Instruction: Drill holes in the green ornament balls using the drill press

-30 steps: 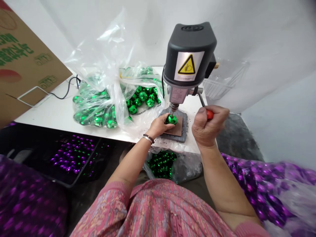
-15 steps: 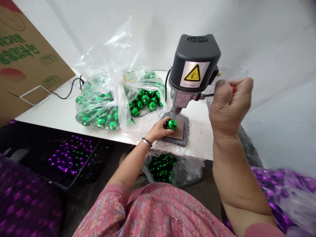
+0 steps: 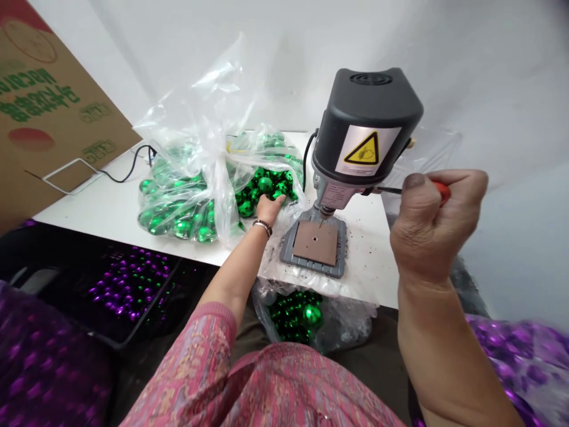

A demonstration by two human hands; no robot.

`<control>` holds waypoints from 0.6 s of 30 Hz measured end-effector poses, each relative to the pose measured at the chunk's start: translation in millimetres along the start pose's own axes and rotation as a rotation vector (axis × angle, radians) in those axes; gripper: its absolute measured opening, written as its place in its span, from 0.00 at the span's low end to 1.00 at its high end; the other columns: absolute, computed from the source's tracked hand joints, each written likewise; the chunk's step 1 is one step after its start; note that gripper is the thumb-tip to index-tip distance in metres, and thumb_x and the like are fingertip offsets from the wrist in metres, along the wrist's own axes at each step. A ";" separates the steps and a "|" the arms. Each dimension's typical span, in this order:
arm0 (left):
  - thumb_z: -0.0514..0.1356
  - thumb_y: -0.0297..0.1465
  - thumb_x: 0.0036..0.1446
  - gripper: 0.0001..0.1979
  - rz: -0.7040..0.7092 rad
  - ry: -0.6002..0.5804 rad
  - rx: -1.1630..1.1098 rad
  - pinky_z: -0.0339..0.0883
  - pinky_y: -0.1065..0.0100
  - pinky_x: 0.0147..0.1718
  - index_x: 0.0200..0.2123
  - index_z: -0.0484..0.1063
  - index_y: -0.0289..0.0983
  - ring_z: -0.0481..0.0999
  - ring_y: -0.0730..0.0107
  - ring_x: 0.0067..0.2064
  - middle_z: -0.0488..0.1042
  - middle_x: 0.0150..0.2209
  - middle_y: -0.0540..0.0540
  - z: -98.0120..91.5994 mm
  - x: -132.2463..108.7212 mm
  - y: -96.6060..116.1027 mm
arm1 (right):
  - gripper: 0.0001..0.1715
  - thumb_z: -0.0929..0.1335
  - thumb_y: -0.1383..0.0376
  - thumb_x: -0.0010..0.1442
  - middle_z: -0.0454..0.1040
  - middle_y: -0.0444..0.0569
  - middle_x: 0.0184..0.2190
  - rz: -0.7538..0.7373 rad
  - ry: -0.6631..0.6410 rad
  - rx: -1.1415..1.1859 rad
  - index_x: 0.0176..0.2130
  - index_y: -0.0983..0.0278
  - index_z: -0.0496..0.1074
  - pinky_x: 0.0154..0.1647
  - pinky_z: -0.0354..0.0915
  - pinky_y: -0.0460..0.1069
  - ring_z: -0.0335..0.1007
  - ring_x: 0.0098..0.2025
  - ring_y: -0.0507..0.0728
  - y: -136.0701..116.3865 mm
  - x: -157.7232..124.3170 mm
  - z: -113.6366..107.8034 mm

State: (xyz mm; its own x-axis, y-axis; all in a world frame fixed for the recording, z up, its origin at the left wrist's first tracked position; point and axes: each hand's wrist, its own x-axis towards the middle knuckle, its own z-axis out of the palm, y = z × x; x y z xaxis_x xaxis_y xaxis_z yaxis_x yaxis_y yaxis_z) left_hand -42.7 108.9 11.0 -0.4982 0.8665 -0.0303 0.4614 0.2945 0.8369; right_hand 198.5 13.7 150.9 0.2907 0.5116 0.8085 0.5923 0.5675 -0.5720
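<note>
One drill press [image 3: 367,133] with one lever [image 3: 442,191]. Left of it, one bag [image 3: 195,172] of countless green balls [image 3: 265,184] and one cardboard box [image 3: 48,112]; below it, one second bag [image 3: 338,317].

White tabletop [image 3: 111,207] runs L to R, front edge toward the person. Mid-left on it sits a clear plastic bag [image 3: 208,172] stuffed w/ shiny green baubles [image 3: 178,219]. Just R of the bag stands a mini drill press [image 3: 368,130]; its grey base [image 3: 311,271], w/ brown pad [image 3: 322,249], lies flat on the top. Black cable [image 3: 124,180] trails at back L. Dark specks [image 3: 358,234] are scattered round the base.
</note>
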 end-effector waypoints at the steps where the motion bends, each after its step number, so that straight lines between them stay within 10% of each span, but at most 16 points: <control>1: 0.66 0.40 0.54 0.29 -0.058 0.014 0.010 0.68 0.60 0.49 0.54 0.69 0.28 0.77 0.50 0.55 0.77 0.52 0.27 3.6 3.8 1.8 | 0.12 0.65 0.57 0.60 0.61 0.40 0.26 0.001 -0.001 -0.004 0.32 0.62 0.62 0.31 0.60 0.47 0.59 0.28 0.46 0.0 -0.3 -0.3; 7: 0.69 0.38 0.48 0.33 -0.152 0.022 -0.123 0.67 0.60 0.50 0.55 0.66 0.31 0.75 0.52 0.55 0.75 0.54 0.31 3.2 -3.4 4.9 | 0.11 0.65 0.58 0.61 0.60 0.40 0.26 -0.047 0.002 0.023 0.32 0.63 0.62 0.30 0.60 0.45 0.59 0.28 0.45 0.7 -2.0 0.2; 13: 0.62 0.34 0.50 0.30 -0.169 -0.534 -0.926 0.67 0.71 0.31 0.57 0.61 0.45 0.77 0.72 0.31 0.75 0.36 0.52 -34.6 -45.5 1.3 | 0.13 0.64 0.58 0.63 0.59 0.39 0.27 -0.013 0.004 0.059 0.32 0.63 0.60 0.32 0.60 0.44 0.57 0.28 0.45 -1.9 -3.8 1.4; 18: 0.64 0.34 0.47 0.26 -0.215 -0.749 -0.922 0.66 0.71 0.27 0.50 0.62 0.43 0.76 0.71 0.28 0.74 0.33 0.52 -45.7 -77.4 -0.9 | 0.11 0.64 0.60 0.63 0.61 0.40 0.28 -0.039 -0.002 0.086 0.33 0.63 0.60 0.31 0.60 0.44 0.56 0.29 0.45 -1.8 -5.1 1.3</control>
State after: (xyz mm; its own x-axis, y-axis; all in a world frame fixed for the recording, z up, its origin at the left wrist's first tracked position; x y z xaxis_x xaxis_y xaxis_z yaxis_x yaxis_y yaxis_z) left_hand -38.1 23.1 37.5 0.1898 0.9437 -0.2708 -0.4283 0.3278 0.8421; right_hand 195.0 11.0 147.6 0.2675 0.4895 0.8300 0.5362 0.6401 -0.5503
